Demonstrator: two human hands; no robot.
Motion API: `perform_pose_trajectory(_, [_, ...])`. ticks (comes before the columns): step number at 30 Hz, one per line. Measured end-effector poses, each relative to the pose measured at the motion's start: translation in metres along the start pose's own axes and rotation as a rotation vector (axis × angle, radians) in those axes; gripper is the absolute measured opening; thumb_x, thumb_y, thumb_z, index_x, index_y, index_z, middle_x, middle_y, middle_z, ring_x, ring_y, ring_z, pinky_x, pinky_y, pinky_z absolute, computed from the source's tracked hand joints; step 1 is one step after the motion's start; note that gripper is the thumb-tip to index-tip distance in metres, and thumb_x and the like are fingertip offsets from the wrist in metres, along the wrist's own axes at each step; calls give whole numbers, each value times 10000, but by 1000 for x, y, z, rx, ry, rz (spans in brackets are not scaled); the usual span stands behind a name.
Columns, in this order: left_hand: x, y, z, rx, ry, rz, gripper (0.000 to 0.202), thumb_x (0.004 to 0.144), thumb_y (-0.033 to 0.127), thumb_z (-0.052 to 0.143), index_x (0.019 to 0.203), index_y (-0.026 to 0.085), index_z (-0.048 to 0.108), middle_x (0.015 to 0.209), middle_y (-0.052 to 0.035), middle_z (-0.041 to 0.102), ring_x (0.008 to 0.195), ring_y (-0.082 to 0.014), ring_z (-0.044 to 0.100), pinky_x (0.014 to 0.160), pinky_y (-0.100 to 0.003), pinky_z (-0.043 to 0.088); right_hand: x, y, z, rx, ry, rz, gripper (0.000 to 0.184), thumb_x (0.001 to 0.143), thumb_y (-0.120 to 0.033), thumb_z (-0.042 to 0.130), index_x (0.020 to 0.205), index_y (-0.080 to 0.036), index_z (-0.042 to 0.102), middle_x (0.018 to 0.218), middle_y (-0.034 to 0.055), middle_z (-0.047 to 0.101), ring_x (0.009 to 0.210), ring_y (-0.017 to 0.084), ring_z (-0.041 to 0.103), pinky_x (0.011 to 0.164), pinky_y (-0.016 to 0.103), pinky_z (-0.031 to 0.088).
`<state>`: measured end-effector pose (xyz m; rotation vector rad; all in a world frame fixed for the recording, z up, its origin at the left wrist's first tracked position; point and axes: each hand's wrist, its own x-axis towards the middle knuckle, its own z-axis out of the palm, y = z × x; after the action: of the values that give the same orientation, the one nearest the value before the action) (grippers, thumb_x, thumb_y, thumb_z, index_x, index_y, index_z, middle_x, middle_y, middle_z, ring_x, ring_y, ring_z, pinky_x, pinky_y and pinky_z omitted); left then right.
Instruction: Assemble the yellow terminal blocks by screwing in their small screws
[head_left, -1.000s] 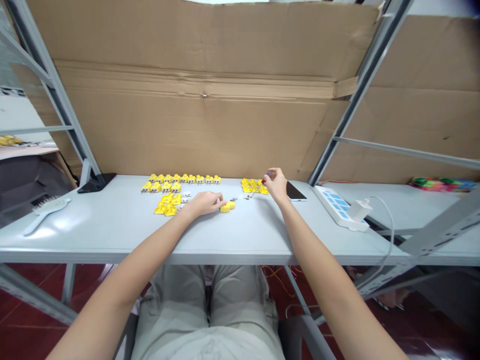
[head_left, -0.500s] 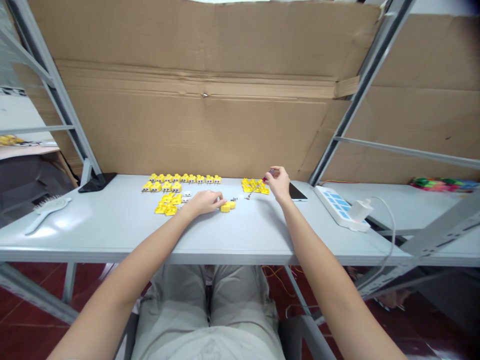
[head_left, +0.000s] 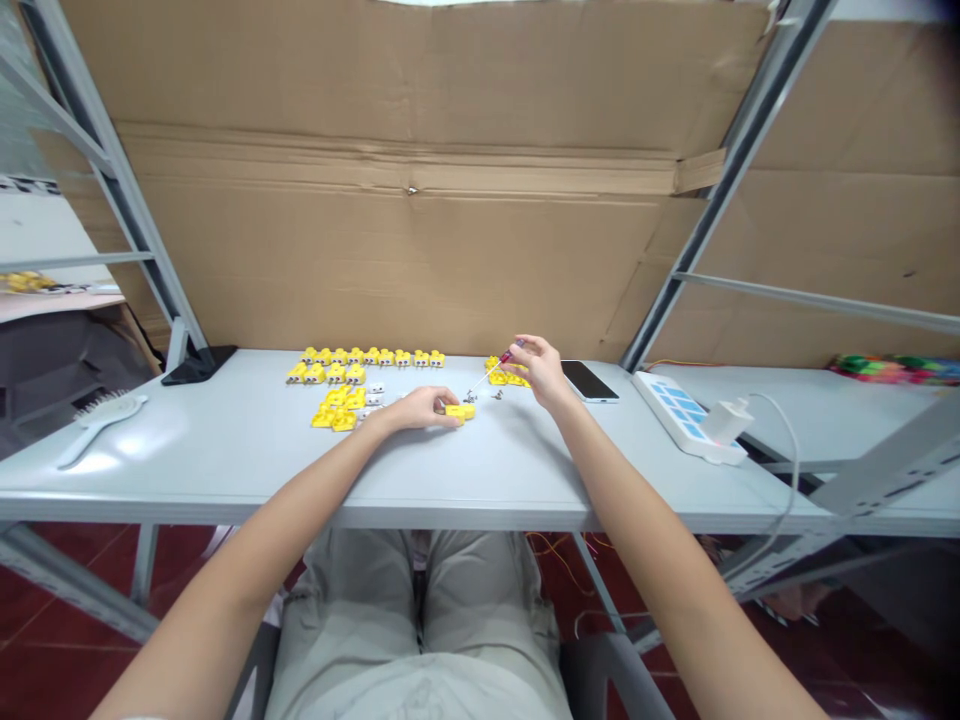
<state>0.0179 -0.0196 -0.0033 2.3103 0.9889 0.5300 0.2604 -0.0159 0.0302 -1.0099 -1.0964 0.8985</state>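
Note:
My left hand (head_left: 417,408) rests on the grey table (head_left: 225,460) with its fingers closed on a small yellow plastic part (head_left: 459,411). My right hand (head_left: 537,370) holds a thin screwdriver (head_left: 491,369) with a red handle, its tip slanting down to the left toward that yellow part. A row of yellow parts (head_left: 367,357) lies along the back of the table, a cluster of them (head_left: 334,410) sits left of my left hand, and another small pile (head_left: 501,375) lies by my right hand. Small white pieces (head_left: 373,392) and loose screws (head_left: 496,395) lie between the piles.
A dark phone (head_left: 589,380) lies right of my right hand. A white and blue power strip (head_left: 688,415) with a plugged-in charger and cable sits further right. A white hairbrush (head_left: 101,425) lies at the far left. Cardboard sheets (head_left: 420,200) close the back, between metal rack posts.
My right hand has moved left with the screwdriver, bringing its tip nearer the yellow part. My left hand has shifted slightly right on that part.

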Motion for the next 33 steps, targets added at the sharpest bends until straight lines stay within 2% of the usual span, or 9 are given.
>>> perform_pose_trajectory(6, [2,1,6,-48,-13,2,586,665,530,730,1099,140,670,952,-73,677,878,-222,612,784,-298,452,-8,3,10,2,-75,15,304,692,-279,776,914,-217,577,751,-25,601,732,149,666,763,380,628])
perform_pose_trajectory(12, [2,1,6,-41,-8,6,570,671,536,729,1100,164,677,948,-63,678,887,-220,613,788,-293,447,-9,4,11,-17,-111,21,285,679,-250,788,892,-205,604,708,-19,619,721,152,668,744,382,629])
perform_pose_trajectory(17, [2,1,6,-47,-10,11,567,670,529,730,1094,158,674,960,-68,679,892,-222,612,790,-296,448,-7,9,12,-33,-140,-4,343,646,-313,813,890,-202,599,697,-24,614,737,156,663,740,400,625])
perform_pose_trajectory(24, [3,0,9,-53,2,24,565,666,531,729,1076,146,671,972,-75,680,877,-215,609,790,-299,450,-9,13,17,-34,-183,-99,464,587,-428,815,928,-205,594,704,-35,591,726,152,640,721,408,626])
perform_pose_trajectory(33, [8,-6,13,-39,23,36,554,657,539,729,1049,151,672,945,-67,682,849,-211,608,792,-310,455,-15,14,25,-149,-169,-283,438,687,-443,715,1040,-200,626,794,14,607,751,187,651,684,392,622])
